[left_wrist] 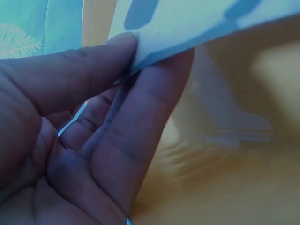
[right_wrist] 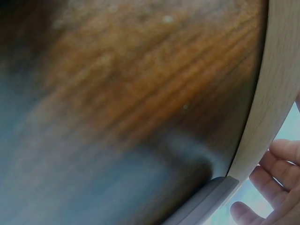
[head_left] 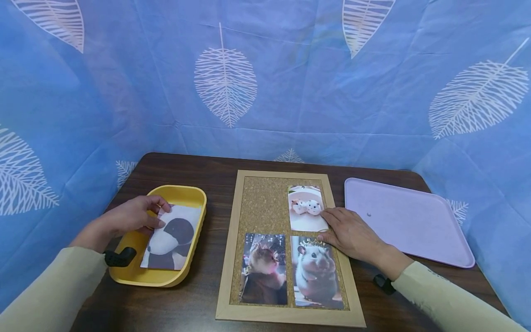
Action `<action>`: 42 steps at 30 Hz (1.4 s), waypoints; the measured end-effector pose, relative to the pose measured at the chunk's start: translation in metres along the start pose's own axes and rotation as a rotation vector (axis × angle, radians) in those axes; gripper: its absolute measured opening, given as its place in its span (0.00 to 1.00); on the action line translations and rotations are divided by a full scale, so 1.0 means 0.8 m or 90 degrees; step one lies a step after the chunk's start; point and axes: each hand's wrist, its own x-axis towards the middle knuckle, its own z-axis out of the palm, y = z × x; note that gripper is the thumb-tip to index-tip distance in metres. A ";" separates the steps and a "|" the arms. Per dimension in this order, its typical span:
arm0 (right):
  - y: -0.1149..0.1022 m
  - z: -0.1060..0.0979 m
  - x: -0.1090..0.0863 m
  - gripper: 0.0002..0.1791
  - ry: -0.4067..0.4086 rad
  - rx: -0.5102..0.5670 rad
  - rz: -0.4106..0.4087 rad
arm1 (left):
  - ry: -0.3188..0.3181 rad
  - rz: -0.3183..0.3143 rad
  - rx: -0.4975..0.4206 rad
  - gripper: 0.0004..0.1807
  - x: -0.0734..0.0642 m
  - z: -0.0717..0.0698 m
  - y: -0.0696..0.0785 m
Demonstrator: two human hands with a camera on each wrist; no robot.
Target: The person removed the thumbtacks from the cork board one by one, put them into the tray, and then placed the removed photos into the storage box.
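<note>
My left hand (head_left: 133, 215) pinches the upper left edge of a photo print (head_left: 176, 235) with black, white and grey shapes, over a yellow tray (head_left: 184, 197). In the left wrist view thumb and forefinger hold the print's edge (left_wrist: 173, 44), its face turned away from the palm. Across the right rail of a wood-framed corkboard (head_left: 262, 203) lies my right hand (head_left: 354, 233), fingers extended, fingertips at the lower right edge of a photo of two small white animals (head_left: 306, 196). Below it is a photo of a crowned hamster (head_left: 316, 276); beside that, a darker animal photo (head_left: 265, 269).
To the right of the corkboard lies a lilac tray (head_left: 408, 226) on the dark wooden table (head_left: 213, 203). A blue cloth (head_left: 290, 92) with white leaf prints hangs behind and at both sides of the table. Bare cork shows at the board's upper left.
</note>
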 end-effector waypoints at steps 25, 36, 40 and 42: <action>0.000 0.001 -0.001 0.35 0.006 -0.008 -0.005 | -0.003 -0.010 0.041 0.20 0.003 0.002 0.002; 0.000 0.001 -0.001 0.36 -0.003 -0.011 0.001 | 0.012 -0.020 0.113 0.21 0.002 0.010 0.010; 0.000 0.002 -0.001 0.36 -0.003 -0.014 0.002 | 0.031 -0.032 0.164 0.20 0.001 0.015 0.015; 0.000 0.002 -0.001 0.36 -0.004 -0.014 0.004 | 0.041 -0.034 0.186 0.19 0.000 0.017 0.017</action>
